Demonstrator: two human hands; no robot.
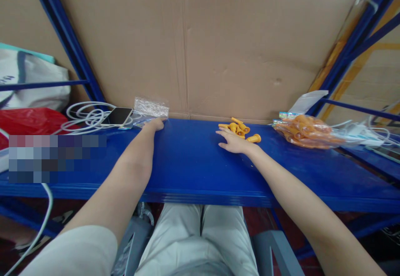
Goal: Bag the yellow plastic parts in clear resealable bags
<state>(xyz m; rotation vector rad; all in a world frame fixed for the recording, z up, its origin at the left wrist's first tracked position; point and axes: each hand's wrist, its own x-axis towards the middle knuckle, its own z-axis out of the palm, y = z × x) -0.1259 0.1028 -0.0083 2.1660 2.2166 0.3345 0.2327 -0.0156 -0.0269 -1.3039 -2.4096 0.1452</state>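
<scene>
My left hand (154,124) rests at the back of the blue shelf, on or against clear plastic bags (151,107). Its thumb side stretches to the right, while the other fingers are partly hidden; it looks open. To the right, my right hand (233,141) is open with fingers spread, palm down. Just beyond and beside it lies a small pile of orange-yellow plastic pieces with flared, trumpet-like ends (240,128). One such piece (254,138) points out to the right of the hand. I see nothing held in the right hand.
A clear bag of similar orange pieces (308,131) lies at the right, with white cables (371,130) beyond it. Left are a phone (118,116), coiled white cable (84,115) and a red bag (34,119). A cardboard sheet (218,46) backs the blue shelf (187,163).
</scene>
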